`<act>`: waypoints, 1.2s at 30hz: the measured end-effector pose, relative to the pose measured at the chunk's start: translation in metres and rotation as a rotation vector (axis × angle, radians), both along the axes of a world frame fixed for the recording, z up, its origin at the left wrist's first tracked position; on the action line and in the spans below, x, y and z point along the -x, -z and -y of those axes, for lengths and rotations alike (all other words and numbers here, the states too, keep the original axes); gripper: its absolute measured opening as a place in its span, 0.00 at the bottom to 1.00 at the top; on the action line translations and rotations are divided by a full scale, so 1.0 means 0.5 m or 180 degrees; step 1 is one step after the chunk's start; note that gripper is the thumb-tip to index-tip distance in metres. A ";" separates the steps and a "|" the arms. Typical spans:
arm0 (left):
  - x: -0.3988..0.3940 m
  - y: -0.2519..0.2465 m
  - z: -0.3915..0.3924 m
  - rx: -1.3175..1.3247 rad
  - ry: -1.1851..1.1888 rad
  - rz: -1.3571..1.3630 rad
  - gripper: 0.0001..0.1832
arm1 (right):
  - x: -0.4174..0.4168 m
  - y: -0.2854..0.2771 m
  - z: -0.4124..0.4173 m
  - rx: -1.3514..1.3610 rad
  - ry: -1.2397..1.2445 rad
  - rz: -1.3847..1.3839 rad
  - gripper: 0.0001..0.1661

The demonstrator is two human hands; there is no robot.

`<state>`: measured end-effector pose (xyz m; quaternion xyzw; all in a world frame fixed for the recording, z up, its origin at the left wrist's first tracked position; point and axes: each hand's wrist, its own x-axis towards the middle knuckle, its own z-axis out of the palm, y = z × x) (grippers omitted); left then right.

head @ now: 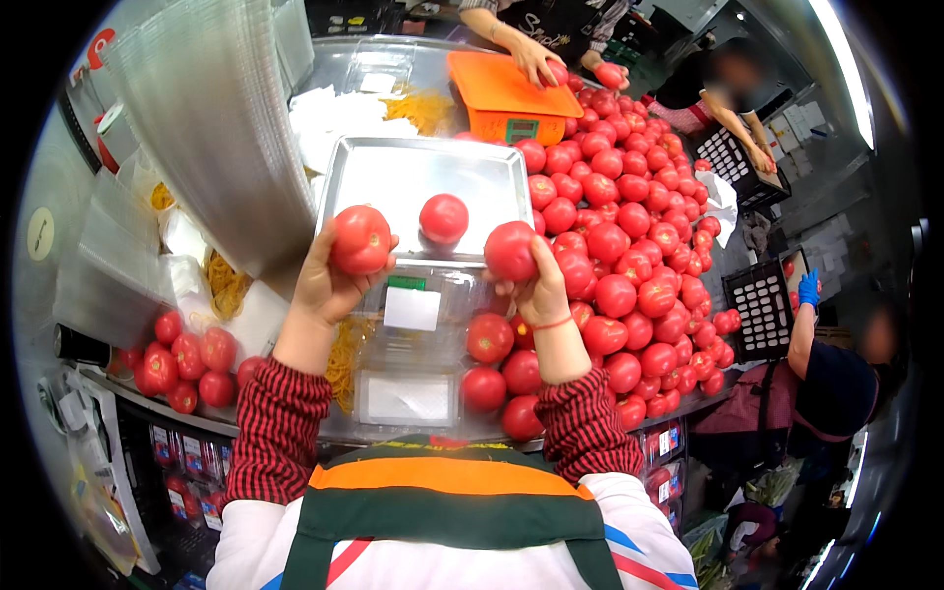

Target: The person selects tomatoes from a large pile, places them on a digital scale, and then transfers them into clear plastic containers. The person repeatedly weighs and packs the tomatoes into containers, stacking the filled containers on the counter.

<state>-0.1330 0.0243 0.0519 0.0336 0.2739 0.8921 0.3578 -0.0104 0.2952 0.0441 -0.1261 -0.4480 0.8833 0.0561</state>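
My left hand (pixel 327 288) holds a large red tomato (pixel 360 240), its stem scar turned to the right. In my right hand (pixel 544 289) is another tomato (pixel 510 251). Both are held up in front of a metal tray (pixel 369 177), on which a single tomato (pixel 443 218) rests between my hands. Nearer to me than the tray lies a clear plastic clamshell box (pixel 413 346), open, with a white pad (pixel 407 399) in one half. To the right of my right hand spreads a large pile of tomatoes (pixel 616 243).
Tall stacks of clear plastic boxes (pixel 214 133) stand at left, with yellow rubber bands (pixel 226 287) beside them. Loose tomatoes (pixel 188 358) lie near the left edge. Behind the tray is an orange scale (pixel 509 92); across the table a person's hand (pixel 532 60) holds a tomato. Black crates (pixel 758 310) stand at right.
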 end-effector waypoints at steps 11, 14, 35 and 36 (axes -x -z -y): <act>-0.223 0.044 0.092 0.2824 0.0344 -0.5910 0.44 | -0.132 -0.032 0.189 -0.4698 -0.1883 -0.0128 0.34; -0.234 0.102 0.078 0.3146 0.0005 -0.6512 0.31 | -0.095 0.016 0.166 -0.4815 -0.1543 -0.0582 0.30; -0.244 0.150 0.077 0.3339 -0.0147 -0.5580 0.21 | -0.176 -0.027 0.252 -0.4446 -0.1814 -0.1842 0.35; -0.234 0.151 0.076 0.3303 -0.0099 -0.5511 0.20 | -0.197 0.006 0.265 -0.4928 -0.1710 -0.2029 0.32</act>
